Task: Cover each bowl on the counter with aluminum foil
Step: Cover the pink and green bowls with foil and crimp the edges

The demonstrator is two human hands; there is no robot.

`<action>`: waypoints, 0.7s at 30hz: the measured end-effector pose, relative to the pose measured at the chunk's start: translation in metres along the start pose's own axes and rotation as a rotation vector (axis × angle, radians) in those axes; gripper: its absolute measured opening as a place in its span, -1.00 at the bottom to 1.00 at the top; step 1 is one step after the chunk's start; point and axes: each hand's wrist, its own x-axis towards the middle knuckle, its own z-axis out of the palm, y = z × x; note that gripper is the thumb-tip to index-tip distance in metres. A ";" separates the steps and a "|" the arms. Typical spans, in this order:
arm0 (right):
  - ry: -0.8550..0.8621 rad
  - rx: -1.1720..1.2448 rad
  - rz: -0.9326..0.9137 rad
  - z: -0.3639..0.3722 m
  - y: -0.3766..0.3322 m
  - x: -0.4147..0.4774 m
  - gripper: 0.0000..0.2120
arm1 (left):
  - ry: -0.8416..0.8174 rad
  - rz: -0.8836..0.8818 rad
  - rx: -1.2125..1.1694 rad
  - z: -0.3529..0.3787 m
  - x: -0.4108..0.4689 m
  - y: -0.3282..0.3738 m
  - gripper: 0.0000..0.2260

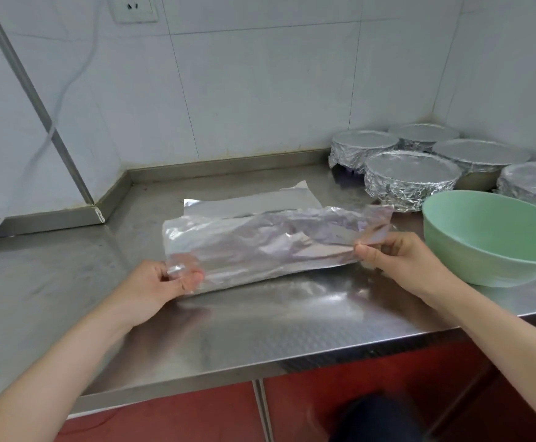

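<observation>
Foil sheet [260, 247]: pinched at both ends by left hand [161, 282] and right hand [397, 253] fingers; uncovered green bowl [490, 237] right, on tabletop [69, 275].

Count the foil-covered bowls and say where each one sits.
5 foil-covered bowls, back right on the counter: leftmost, rearmost in the corner, one right of it, nearest in front, one cut off at the right edge. More may lie beyond it.
</observation>
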 end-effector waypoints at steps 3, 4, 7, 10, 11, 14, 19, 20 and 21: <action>0.072 0.059 0.073 0.005 -0.002 0.010 -0.89 | 0.119 -0.089 -0.033 -0.002 0.011 -0.002 -0.74; 0.075 0.060 0.082 0.006 -0.002 0.013 -0.90 | 0.131 -0.096 -0.035 -0.001 0.013 -0.002 -0.74; 0.042 0.126 0.082 0.009 -0.003 0.015 -0.90 | 0.150 -0.100 -0.041 -0.001 0.015 -0.006 -0.76; 0.069 0.069 0.062 0.013 0.001 0.018 -0.85 | 0.188 -0.115 -0.022 -0.001 0.018 -0.007 -0.70; 0.093 0.055 0.060 0.016 0.002 0.020 -0.84 | 0.205 -0.116 -0.008 0.000 0.020 -0.007 -0.69; 0.145 0.072 0.076 0.022 0.001 0.026 -0.86 | 0.231 -0.096 -0.007 0.002 0.024 -0.004 -0.70; -0.276 0.218 0.130 0.001 -0.014 0.025 -0.72 | 0.228 -0.034 -0.127 0.000 0.017 -0.002 -0.80; -0.332 0.139 0.118 -0.004 -0.014 0.025 -0.76 | 0.206 -0.020 -0.164 -0.004 0.012 -0.002 -0.85; -0.370 0.074 0.088 -0.005 -0.015 0.026 -0.84 | 0.173 -0.002 -0.176 -0.007 0.007 -0.001 -0.84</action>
